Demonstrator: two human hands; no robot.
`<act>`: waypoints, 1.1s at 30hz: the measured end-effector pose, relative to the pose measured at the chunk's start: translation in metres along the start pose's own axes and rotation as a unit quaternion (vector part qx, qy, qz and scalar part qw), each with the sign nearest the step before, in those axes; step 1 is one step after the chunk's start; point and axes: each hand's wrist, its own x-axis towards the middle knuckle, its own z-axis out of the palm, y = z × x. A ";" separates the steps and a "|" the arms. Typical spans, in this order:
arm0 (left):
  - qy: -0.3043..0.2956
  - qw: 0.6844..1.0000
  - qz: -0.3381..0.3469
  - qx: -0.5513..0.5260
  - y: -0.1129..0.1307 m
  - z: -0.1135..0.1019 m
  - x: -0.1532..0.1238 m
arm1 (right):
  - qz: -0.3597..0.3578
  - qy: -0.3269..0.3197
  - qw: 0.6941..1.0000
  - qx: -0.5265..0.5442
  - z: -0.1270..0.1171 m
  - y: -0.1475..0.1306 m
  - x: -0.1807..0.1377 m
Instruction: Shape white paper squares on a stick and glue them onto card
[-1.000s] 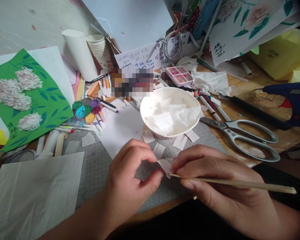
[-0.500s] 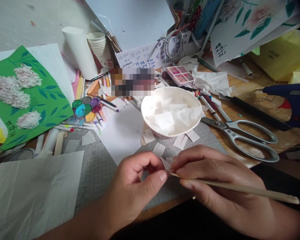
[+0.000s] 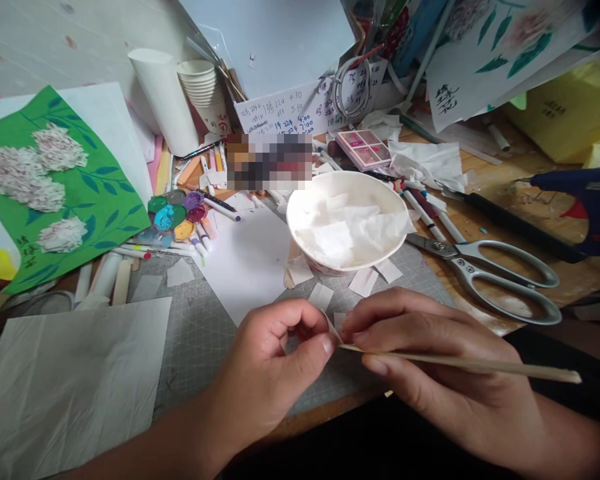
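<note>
Between thumb and fingers, my right hand grips a thin wooden stick, whose blunt end points out to the right. My left hand is closed in a pinch on a small piece of white tissue paper. The stick's tip meets that tissue at the left fingertips; how far the tissue wraps round it is partly hidden. Just beyond the hands stands a white paper bowl with tissue pieces inside. Several small tissue squares lie on the grey cutting mat before it.
Large scissors and a blue glue gun lie at the right. A green picture with tissue flowers, a paint palette and a tissue sheet are on the left. Paper cups stand behind, among scattered markers.
The stick's outer end has swung slightly upward and inward, and my right hand has turned a little with it. My left hand keeps its pinch on the tissue. The view has shifted slightly.
</note>
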 end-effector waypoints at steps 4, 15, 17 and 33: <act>-0.005 1.000 0.008 0.010 0.002 0.000 0.000 | 0.004 0.041 0.999 0.020 0.002 0.002 0.000; -0.007 0.996 -0.020 -0.084 -0.010 -0.005 -0.005 | 0.024 0.130 0.990 -0.055 -0.021 -0.004 0.008; -0.005 0.993 -0.034 -0.111 -0.013 -0.006 -0.005 | 0.000 0.170 0.981 -0.095 -0.028 -0.001 0.013; 0.040 0.985 -0.004 -0.166 -0.008 -0.004 -0.001 | -0.073 0.012 0.986 -0.149 -0.016 -0.018 0.019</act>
